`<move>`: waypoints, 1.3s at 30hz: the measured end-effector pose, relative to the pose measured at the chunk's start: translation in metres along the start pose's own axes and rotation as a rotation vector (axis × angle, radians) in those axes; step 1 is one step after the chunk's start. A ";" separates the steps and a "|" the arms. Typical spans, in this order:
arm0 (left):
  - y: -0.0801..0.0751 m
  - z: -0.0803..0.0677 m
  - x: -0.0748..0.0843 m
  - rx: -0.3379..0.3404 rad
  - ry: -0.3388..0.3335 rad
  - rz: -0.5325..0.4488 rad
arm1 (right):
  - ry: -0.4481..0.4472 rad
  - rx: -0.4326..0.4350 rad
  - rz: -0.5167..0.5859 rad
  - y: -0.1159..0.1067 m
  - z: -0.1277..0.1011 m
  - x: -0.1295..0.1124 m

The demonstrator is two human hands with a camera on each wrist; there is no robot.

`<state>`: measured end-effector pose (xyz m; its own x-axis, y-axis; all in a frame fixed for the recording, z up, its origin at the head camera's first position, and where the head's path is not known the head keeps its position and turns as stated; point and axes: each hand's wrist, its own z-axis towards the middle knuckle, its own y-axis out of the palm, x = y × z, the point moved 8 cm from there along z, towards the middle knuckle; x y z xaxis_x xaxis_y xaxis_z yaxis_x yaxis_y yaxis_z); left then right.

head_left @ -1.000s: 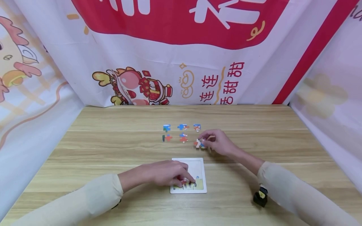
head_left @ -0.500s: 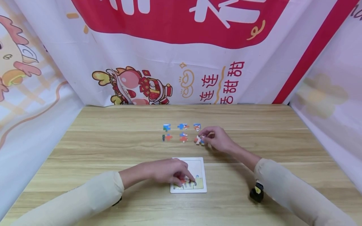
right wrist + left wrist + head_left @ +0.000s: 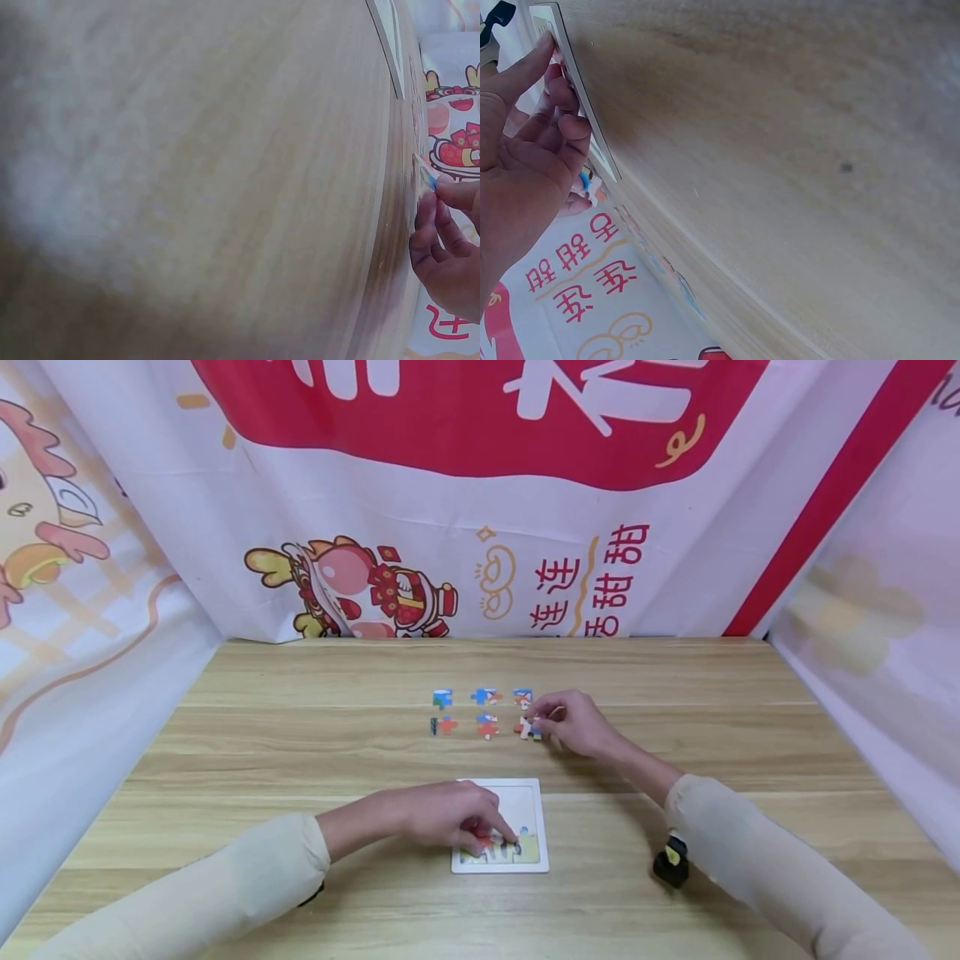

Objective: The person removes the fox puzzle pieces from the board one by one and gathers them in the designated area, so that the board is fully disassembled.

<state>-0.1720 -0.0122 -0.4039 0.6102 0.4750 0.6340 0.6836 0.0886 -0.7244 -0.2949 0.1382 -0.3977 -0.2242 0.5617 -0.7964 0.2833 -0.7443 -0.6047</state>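
Observation:
My right hand (image 3: 576, 723) pinches a jigsaw piece (image 3: 527, 729) with white, blue and orange print between thumb and fingers, at the right end of the nearer row of pieces. In the right wrist view that puzzle piece (image 3: 426, 175) stands tilted at the fingertips. My left hand (image 3: 450, 814) rests on the white puzzle tray (image 3: 543, 827), its index fingertip pressing on joined pieces (image 3: 528, 850) along the near edge. The left wrist view shows the hand (image 3: 536, 142) over the tray (image 3: 592, 112) edge-on. The hand hides the tray's left side.
Beyond the tray lie several loose pieces in two rows, among them a blue-green one (image 3: 442, 698), a fox-print one (image 3: 522, 697) and an orange one (image 3: 487, 727). A printed cloth (image 3: 420, 502) hangs behind the wooden table (image 3: 300, 735), with cloth on both sides too.
My right hand has moved slightly away from me and left with the pinched piece, bringing it closer to the other pieces. The left hand stays on the tray.

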 end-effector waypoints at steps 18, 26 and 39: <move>0.000 -0.001 -0.001 0.004 0.007 0.005 | -0.122 -0.006 -0.267 0.004 0.011 -0.005; 0.000 -0.001 -0.001 0.008 0.019 0.010 | -0.120 0.012 -0.361 0.005 0.010 -0.006; -0.003 -0.005 0.001 0.037 0.035 -0.004 | -0.130 0.021 -0.346 0.004 -0.001 -0.012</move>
<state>-0.1713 -0.0166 -0.4001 0.6213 0.4438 0.6458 0.6714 0.1234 -0.7307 -0.2906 0.1293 -0.3906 -0.4207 0.7318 -0.5361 0.1512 -0.5261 -0.8368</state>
